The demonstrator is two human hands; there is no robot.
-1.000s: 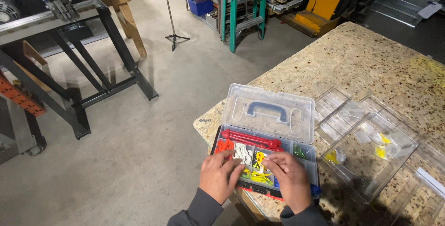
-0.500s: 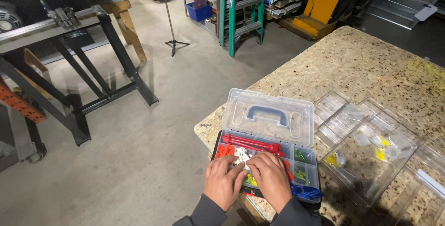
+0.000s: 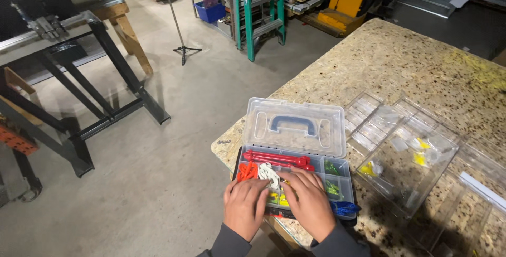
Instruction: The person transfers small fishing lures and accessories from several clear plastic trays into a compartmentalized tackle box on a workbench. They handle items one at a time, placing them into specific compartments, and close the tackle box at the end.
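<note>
Head view: left hand (image 3: 246,208) and right hand (image 3: 308,202) lie flat, fingers spread, gripping nothing, on small coloured parts inside one open clear plastic organiser case (image 3: 293,154) at the speckled stone table (image 3: 400,62) corner; two clear compartment trays (image 3: 408,154) sit beside.

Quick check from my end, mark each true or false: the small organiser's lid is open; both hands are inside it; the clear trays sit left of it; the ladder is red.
1. The small clear plastic organiser box has its lid open. True.
2. The left hand and right hand both rest on its compartments. True.
3. The empty clear plastic trays lie left of it. False: they lie to its right, on the speckled stone countertop.
4. The stepladder is red. False: green.
</note>
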